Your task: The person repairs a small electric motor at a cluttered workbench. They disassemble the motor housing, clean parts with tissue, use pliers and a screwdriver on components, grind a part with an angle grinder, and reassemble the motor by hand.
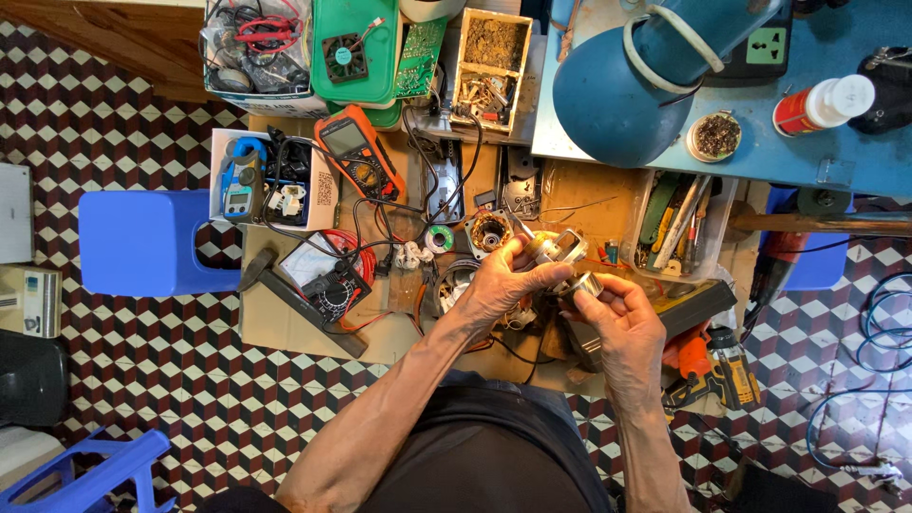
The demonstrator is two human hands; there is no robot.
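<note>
centrally, above the cardboard-covered worktop (285,332), the left hand (499,285) is clamped on a small metal motor part (551,249), while the right hand (622,323) pinches a shiny round steel cap (582,284) just beside it; an orange multimeter (359,150) lies toward the far edge.

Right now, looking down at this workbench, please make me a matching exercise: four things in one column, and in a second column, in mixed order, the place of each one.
Things:
1. orange multimeter
2. blue stool
3. small silver cylinder
4. blue desk lamp

Places:
A. at the fingertips of the right hand
B. on the tiled floor, left of the bench
C. on the blue table, upper right
D. on the cardboard, above the left hand

Pairs: 1-D, 2-B, 3-A, 4-C
</note>
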